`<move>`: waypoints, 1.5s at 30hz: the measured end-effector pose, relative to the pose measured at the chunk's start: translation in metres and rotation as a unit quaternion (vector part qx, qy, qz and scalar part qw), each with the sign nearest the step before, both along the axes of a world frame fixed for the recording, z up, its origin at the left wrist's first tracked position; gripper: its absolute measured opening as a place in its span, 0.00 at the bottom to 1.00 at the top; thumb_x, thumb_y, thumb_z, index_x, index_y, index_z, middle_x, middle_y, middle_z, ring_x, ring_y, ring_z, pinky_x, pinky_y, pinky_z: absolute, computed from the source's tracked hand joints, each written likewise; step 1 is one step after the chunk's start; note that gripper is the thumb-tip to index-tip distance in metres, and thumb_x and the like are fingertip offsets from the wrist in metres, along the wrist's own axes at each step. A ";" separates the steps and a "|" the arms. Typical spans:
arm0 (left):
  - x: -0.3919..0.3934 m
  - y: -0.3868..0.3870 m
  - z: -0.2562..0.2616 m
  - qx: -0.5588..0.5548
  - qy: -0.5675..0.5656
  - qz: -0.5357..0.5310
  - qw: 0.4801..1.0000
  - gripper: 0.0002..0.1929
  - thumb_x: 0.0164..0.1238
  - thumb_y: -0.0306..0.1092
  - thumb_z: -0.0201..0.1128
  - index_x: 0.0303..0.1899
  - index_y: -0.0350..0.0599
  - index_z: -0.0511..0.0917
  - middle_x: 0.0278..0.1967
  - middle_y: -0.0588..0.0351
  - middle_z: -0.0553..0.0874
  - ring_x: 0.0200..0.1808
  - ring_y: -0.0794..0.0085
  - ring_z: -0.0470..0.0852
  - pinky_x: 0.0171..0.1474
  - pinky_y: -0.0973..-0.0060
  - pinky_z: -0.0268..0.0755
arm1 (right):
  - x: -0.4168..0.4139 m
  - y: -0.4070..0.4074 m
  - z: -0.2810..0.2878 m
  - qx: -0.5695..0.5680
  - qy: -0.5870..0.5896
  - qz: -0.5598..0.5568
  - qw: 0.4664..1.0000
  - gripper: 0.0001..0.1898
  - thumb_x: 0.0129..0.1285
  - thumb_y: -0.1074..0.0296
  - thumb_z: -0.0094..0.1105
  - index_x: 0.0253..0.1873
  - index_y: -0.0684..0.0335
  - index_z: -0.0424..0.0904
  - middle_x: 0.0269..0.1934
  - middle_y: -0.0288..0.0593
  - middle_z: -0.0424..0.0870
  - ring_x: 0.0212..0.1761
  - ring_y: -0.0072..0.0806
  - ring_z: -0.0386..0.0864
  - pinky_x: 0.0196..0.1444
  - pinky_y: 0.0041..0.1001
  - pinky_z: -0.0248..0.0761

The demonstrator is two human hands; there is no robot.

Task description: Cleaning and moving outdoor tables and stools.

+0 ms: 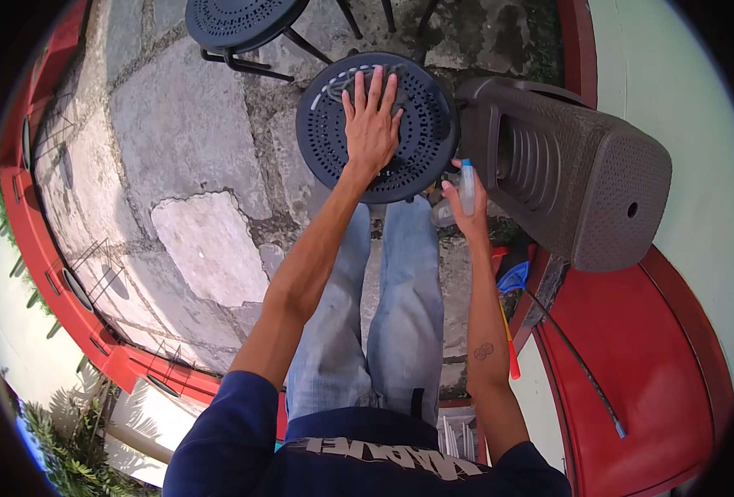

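Observation:
A round dark stool seat point(426, 133) with rings of punched holes stands in front of my legs. Flat on top of it, fingers spread, my left hand point(372, 127) presses on a thin grey cloth point(398, 77), most of which shows beyond the fingers. Just off the stool's lower right edge, my right hand point(474, 208) holds a small clear bottle with a blue top point(467, 186), its fingers around the bottle. Part of the bottle's body is hidden by the hand.
A second perforated dark stool point(243, 22) stands at the upper left. Brown textured plastic furniture point(581, 168) lies close on the right. Beneath it are a blue plastic tool head point(514, 278) and a thin dark rod point(581, 360). The ground is uneven stone paving point(187, 124).

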State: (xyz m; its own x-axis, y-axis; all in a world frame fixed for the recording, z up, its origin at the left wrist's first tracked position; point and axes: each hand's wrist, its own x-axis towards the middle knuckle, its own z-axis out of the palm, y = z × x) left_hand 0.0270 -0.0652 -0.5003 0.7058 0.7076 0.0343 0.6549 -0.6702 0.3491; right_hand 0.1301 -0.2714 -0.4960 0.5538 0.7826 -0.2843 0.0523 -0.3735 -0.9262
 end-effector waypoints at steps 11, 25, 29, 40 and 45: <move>-0.150 -0.086 0.035 -0.160 0.162 -0.152 0.962 0.37 0.62 0.36 0.60 0.73 0.59 0.56 0.75 0.58 0.53 0.77 0.56 0.47 0.74 0.52 0.43 | 0.009 -0.014 -0.007 -0.035 -0.047 -0.010 0.998 0.16 0.61 0.71 0.63 0.53 0.65 0.73 0.37 0.40 0.79 0.33 0.23 0.76 0.37 0.25 0.71; 0.026 -0.071 0.012 -0.067 -0.019 -0.131 0.989 0.33 0.67 0.39 0.57 0.73 0.53 0.57 0.75 0.55 0.52 0.76 0.51 0.47 0.74 0.54 0.45 | 0.008 -0.007 -0.017 -0.007 -0.018 -0.018 1.000 0.15 0.59 0.78 0.61 0.50 0.64 0.71 0.37 0.38 0.77 0.36 0.21 0.75 0.39 0.24 0.70; -0.040 -0.126 0.022 -0.170 0.039 -0.269 0.947 0.34 0.65 0.38 0.59 0.73 0.56 0.57 0.75 0.59 0.52 0.77 0.56 0.46 0.75 0.55 0.40 | 0.011 -0.025 -0.007 0.030 0.032 -0.048 0.998 0.16 0.57 0.81 0.60 0.50 0.64 0.71 0.41 0.37 0.76 0.37 0.19 0.74 0.40 0.23 0.70; -0.087 -0.012 0.005 -0.030 0.054 -0.021 0.998 0.30 0.71 0.35 0.51 0.74 0.54 0.55 0.75 0.55 0.52 0.76 0.53 0.46 0.73 0.50 0.42 | 0.010 -0.077 0.032 -0.042 0.031 -0.060 0.997 0.17 0.56 0.82 0.60 0.50 0.63 0.70 0.42 0.37 0.76 0.34 0.21 0.77 0.39 0.23 0.71; 0.019 -0.008 -0.004 0.015 -0.027 -0.051 0.998 0.31 0.70 0.38 0.54 0.73 0.53 0.56 0.75 0.53 0.53 0.76 0.50 0.47 0.73 0.49 0.43 | -0.002 -0.079 0.049 -0.049 0.035 -0.078 0.995 0.18 0.57 0.82 0.60 0.51 0.63 0.69 0.44 0.37 0.76 0.36 0.20 0.76 0.42 0.23 0.70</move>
